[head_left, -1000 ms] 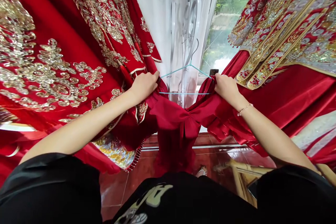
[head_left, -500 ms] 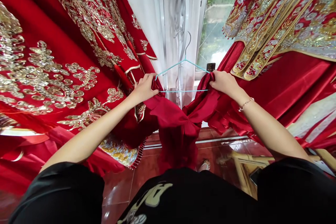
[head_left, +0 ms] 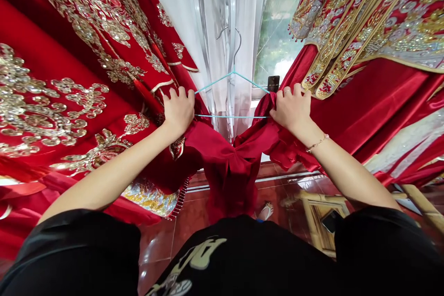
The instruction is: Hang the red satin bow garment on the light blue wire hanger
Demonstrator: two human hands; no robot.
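Note:
A plain dark-red dress hangs in front of me on a thin light-blue clothes hanger with a metal hook. My left hand is closed on the dress at the hanger's left end. At the right end, my right hand grips the other shoulder of the dress, its fingers curled over the top. Both thumbs and the cloth under the palms are partly hidden. Between my hands the neckline dips in a V, and the hanger's straight lower bar shows across the gap.
Red garments with silver beading hang close on the left. On the right hangs a gold-embroidered red garment. Behind are a white metal rack and a window. A bamboo chair with a phone stands at lower right.
Both hands have shifted their hold, their fingers now curled over the dress shoulders at the hanger ends. The dress and hanger appear slightly further left in the view.

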